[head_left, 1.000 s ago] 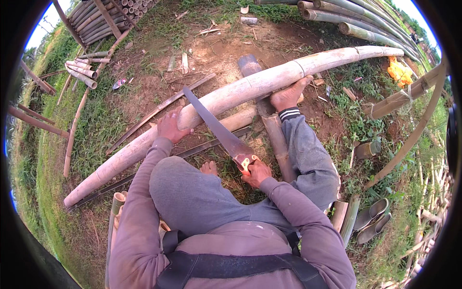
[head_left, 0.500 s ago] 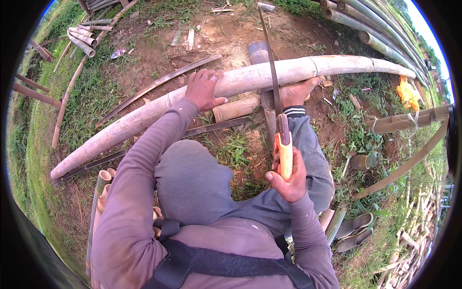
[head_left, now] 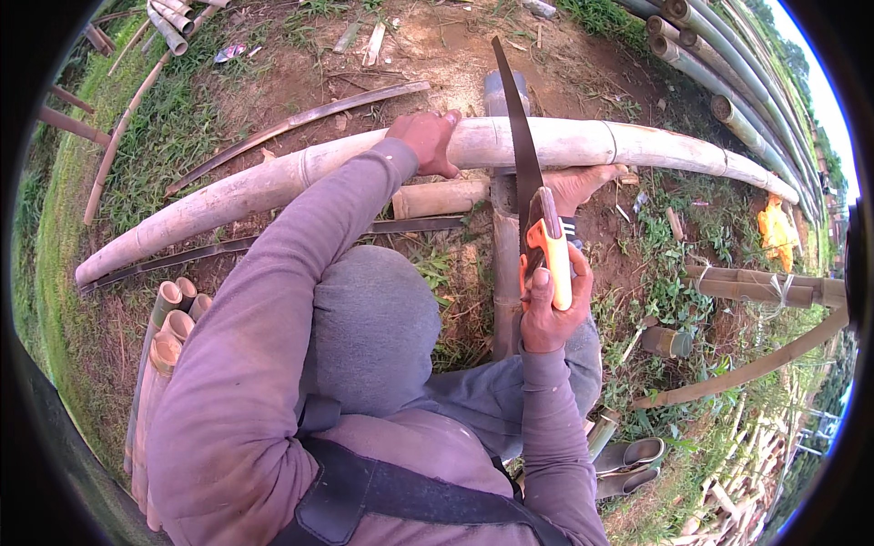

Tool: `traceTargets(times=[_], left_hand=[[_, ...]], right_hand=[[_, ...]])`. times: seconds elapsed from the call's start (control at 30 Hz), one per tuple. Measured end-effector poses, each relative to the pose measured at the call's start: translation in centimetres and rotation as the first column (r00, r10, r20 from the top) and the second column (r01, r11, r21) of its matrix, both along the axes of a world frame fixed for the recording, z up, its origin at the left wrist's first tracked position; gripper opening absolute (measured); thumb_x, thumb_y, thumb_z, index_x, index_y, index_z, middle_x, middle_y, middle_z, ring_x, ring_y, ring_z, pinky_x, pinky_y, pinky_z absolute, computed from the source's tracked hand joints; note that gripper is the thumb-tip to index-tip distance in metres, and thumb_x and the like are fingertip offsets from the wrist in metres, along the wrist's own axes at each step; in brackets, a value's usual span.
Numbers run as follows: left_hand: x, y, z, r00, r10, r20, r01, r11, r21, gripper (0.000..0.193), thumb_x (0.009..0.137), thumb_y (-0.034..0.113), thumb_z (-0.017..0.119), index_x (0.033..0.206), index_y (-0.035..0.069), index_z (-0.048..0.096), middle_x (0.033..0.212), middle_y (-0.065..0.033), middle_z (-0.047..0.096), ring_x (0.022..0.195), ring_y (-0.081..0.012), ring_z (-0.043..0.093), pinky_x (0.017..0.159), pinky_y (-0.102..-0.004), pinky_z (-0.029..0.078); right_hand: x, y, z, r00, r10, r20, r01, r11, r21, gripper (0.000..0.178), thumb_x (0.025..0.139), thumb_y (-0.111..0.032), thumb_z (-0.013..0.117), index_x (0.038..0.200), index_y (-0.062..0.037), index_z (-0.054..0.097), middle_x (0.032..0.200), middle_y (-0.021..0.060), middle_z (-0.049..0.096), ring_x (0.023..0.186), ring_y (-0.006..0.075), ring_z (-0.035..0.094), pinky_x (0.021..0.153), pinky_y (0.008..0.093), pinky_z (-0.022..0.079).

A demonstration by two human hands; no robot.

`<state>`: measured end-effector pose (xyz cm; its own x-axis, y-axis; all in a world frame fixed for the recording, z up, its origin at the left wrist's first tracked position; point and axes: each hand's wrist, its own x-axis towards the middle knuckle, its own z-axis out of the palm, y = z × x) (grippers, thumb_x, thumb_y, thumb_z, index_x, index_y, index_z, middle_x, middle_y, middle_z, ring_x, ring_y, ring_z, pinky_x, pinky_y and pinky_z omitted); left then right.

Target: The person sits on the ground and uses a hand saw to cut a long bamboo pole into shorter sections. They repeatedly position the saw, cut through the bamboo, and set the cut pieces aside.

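Note:
A long pale bamboo pole lies crosswise in front of me over a darker bamboo support. My left hand grips its top, thumb toward me, just left of the saw. In my right hand is a handsaw, held by its orange and pale handle. The blade points away from me and crosses above the pole over the support; I cannot tell whether its teeth touch the bamboo. My bare foot is against the pole's near side, right of the blade.
A short bamboo piece lies near the support. Cut bamboo tubes stand at left. Long poles are stacked at far right, near a yellow plastic bag. A pair of boots sits at lower right.
My left hand has moved right along the pole, closer to the saw. The saw has turned, so more of its blade's flat side shows. The whole view has shifted slightly.

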<state>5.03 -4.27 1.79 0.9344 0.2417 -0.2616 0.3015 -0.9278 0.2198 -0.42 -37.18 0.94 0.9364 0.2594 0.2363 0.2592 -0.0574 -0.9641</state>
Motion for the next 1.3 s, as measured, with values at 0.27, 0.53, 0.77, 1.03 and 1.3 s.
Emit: traceTargets(times=[0.27, 0.53, 0.77, 1.03, 1.3], left_hand=[[0.3, 0.5, -0.7, 1.0, -0.003, 0.023, 0.003, 1.0, -0.003, 0.104, 0.074, 0.056, 0.091, 0.156, 0.01, 0.047, 0.129, -0.0241, 0.072, 0.119, -0.0427, 0.071, 0.101, -0.0511, 0.058], [0.6, 0.5, -0.2, 1.0, 0.008, -0.022, -0.009, 1.0, -0.013, 0.108, 0.074, 0.056, 0.092, 0.159, 0.009, 0.045, 0.13, -0.0249, 0.072, 0.121, -0.043, 0.071, 0.103, -0.0508, 0.057], [0.7, 0.7, -0.4, 0.999, 0.023, -0.021, -0.024, 0.999, -0.025, 0.107, 0.073, 0.055, 0.092, 0.158, 0.01, 0.046, 0.132, -0.0249, 0.072, 0.123, -0.0434, 0.07, 0.103, -0.051, 0.057], [0.7, 0.8, 0.1, 0.999, 0.027, -0.047, -0.03, 0.997, -0.071, 0.102, 0.071, 0.056, 0.092, 0.153, 0.011, 0.051, 0.129, -0.0235, 0.073, 0.12, -0.0429, 0.071, 0.102, -0.0519, 0.057], [1.3, 1.4, 0.2, 1.0, 0.013, -0.014, -0.014, 0.999, -0.052, 0.097, 0.072, 0.056, 0.091, 0.146, 0.005, 0.055, 0.119, -0.0229, 0.076, 0.115, -0.0425, 0.073, 0.1, -0.0513, 0.059]], right_hand=[[0.8, 1.5, 1.4, 0.983, 0.069, 0.169, -0.045, 0.989, -0.14, 0.05, 0.104, -0.017, 0.073, 0.145, 0.0079, 0.06, 0.137, 0.0216, 0.07, 0.123, 0.0283, 0.07, 0.106, 0.0391, 0.054], [0.6, 1.6, 1.8, 0.972, 0.079, 0.221, -0.038, 0.982, -0.184, 0.052, 0.102, -0.014, 0.075, 0.146, 0.0083, 0.059, 0.136, 0.0224, 0.07, 0.122, 0.0288, 0.07, 0.105, 0.0397, 0.055], [0.5, 3.1, 2.3, 0.983, 0.072, 0.17, -0.048, 0.988, -0.144, 0.05, 0.102, -0.01, 0.073, 0.146, 0.0086, 0.058, 0.136, 0.0213, 0.07, 0.12, 0.0262, 0.071, 0.103, 0.0381, 0.057], [-1.4, 0.4, 2.0, 0.999, 0.044, -0.012, -0.045, 0.988, -0.15, 0.052, 0.104, -0.017, 0.072, 0.146, 0.0101, 0.057, 0.134, 0.0211, 0.071, 0.117, 0.0262, 0.072, 0.1, 0.0372, 0.059], [-2.0, -0.3, 1.0, 1.0, 0.012, -0.014, -0.013, 0.993, -0.117, 0.051, 0.106, -0.018, 0.071, 0.144, 0.0121, 0.057, 0.131, 0.0226, 0.072, 0.114, 0.0271, 0.074, 0.096, 0.0367, 0.061]])
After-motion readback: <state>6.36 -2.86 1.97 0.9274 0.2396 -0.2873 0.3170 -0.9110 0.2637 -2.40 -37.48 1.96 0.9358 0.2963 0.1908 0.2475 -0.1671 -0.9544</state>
